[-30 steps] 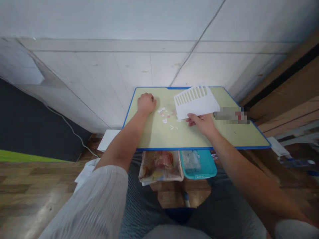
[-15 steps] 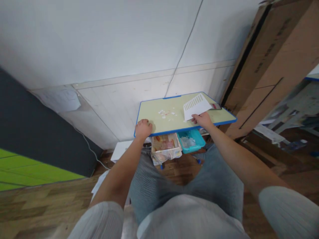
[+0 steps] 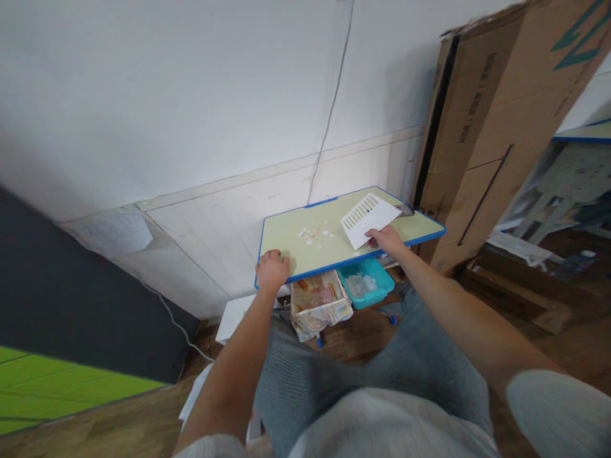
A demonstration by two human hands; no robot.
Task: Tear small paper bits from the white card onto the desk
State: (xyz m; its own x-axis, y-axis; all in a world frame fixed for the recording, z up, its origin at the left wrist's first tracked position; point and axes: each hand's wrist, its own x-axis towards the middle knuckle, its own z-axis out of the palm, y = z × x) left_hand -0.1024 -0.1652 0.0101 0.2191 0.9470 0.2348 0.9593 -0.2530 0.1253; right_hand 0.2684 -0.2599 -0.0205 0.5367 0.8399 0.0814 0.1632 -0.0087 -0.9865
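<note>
Near the table's front right, my right hand [image 3: 387, 240] pinches the lower edge of a white card with a row of slots [image 3: 371, 219]. The card is tilted above the tabletop. At the left front corner of the small yellow-green table [image 3: 315, 261], my left hand [image 3: 273, 268] rests palm down, fingers out on the surface, holding nothing. Small white scraps [image 3: 312, 236] lie scattered on the tabletop between the two hands. Behind the card, a dark flat object [image 3: 407, 210], partly pixelated, lies on the table's right side.
Below the front edge sit a lined basket [image 3: 321, 313] and a turquoise bin [image 3: 370, 299] with whitish pieces inside. A tall cardboard box [image 3: 470, 140] stands to the right. A white wall [image 3: 214, 95] is behind, with a cable [image 3: 329, 114] running down it.
The view has turned slightly to the right and up. The slotted card has tilted a little in my right hand. My left hand stays on the table corner.
</note>
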